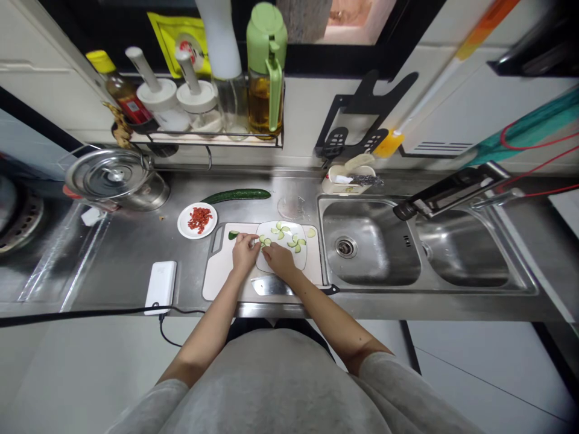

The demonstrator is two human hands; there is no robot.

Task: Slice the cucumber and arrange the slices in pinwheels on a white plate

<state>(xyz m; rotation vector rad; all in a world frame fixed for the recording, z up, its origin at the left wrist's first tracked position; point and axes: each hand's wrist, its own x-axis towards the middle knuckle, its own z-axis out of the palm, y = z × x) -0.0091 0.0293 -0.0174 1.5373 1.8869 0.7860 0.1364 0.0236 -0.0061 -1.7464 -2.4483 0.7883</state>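
Note:
My left hand is at the left edge of a white square plate, its thumb and fingers drawn together at the cucumber slices there. From the other side, my right hand bends over the plate, fingers curled and touching the same group. Two more groups of slices lie fanned like petals at the plate's top and right. Beneath is a pale cutting board, with a cucumber end piece and a loose slice on it. A knife rests along the board's near side, its dark handle pointing right.
A whole cucumber and a small plate of chopped red pieces lie behind the board. At left are a lidded pot and white power bank; at right, a double sink. Bottles and jars fill the rack.

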